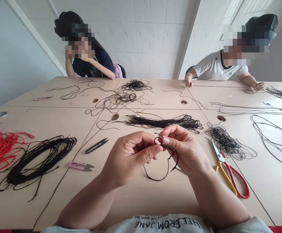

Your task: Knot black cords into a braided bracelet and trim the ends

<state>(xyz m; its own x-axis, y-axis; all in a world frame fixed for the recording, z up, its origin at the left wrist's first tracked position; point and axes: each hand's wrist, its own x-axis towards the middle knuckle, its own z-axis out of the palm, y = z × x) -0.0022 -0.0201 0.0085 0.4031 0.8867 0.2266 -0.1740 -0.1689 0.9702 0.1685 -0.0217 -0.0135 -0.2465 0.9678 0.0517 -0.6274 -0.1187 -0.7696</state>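
Both my hands meet in front of me above the table, working on one thin black braided cord (168, 166). My left hand (133, 150) pinches the cord between thumb and forefinger. From the other side, my right hand (181, 145) grips it close by, also in a pinch. Between the fingertips the cord forms a small loop, with a short end sticking up. A larger loop with small knots hangs down below the hands. Just behind them lies a bundle of black cords (160, 122).
Red-and-yellow scissors (225, 168) lie right, beside a black cord tangle (225, 140). To the left are black snips (96, 146), pink snips (81, 166), a black cord coil (41, 158) and red cords (0, 150). Two people sit opposite, with more cord before them. The table has round holes (115, 116).
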